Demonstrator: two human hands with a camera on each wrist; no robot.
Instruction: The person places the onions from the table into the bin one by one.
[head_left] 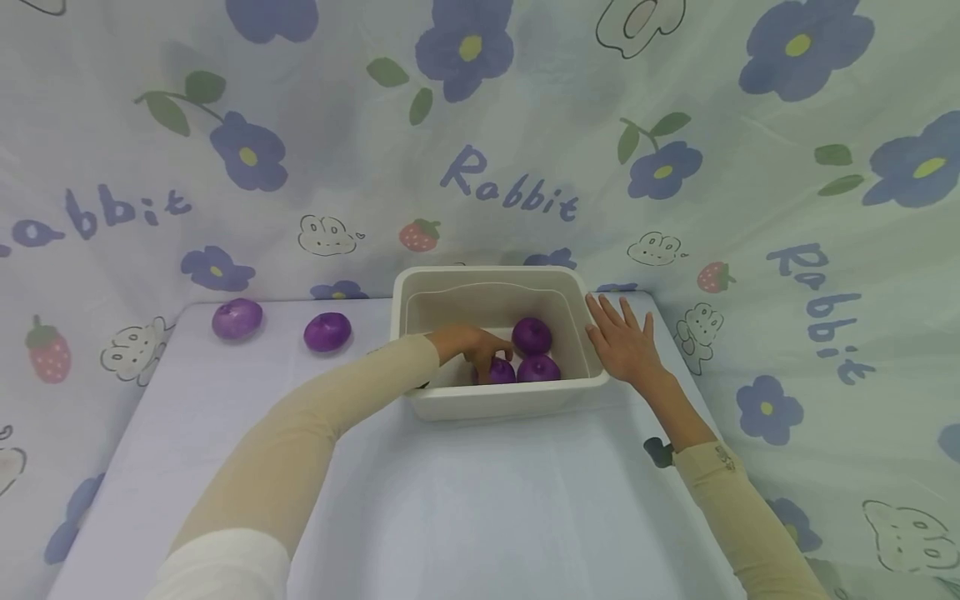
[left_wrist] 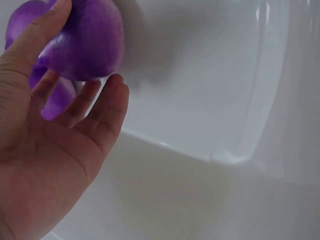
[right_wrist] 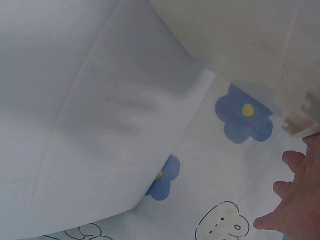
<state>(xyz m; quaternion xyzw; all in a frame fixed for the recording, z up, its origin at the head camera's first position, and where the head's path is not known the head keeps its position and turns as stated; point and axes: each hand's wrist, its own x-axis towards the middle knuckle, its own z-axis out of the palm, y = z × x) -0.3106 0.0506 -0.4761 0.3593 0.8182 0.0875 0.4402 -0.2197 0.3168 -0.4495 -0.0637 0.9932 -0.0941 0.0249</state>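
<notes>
Nearest, two beige sleeves (head_left: 307, 425) reach forward over a table (head_left: 510, 500) covered in white cloth, the left one white toward the upper arm. Beside the right wrist sits a small dark object (head_left: 658, 452), too unclear to name. Beyond is a cream rectangular plastic bin (head_left: 502, 404), its front wall toward the person.

Inside it, the left hand (head_left: 472, 346) comes in over the left side and grasps a purple onion (head_left: 502, 371) near the front wall, thumb and fingers curved around it; how tightly, I cannot tell. Just right of that lies a second onion (head_left: 538, 368), and behind the pair a third onion (head_left: 532, 336), all toward the bin's right half.

At the bin's right rim, the right hand (head_left: 622, 337) lies with its fingers straight and spread, grasping nothing.

Well to the left of the bin, near the table's far edge, rests a deep purple onion (head_left: 327, 332), with a paler onion (head_left: 237, 320) farther left. Behind everything hangs a pale fabric backdrop (head_left: 525, 125) printed with blue flowers, strawberries, rabbits and the word "Rabbit".
</notes>
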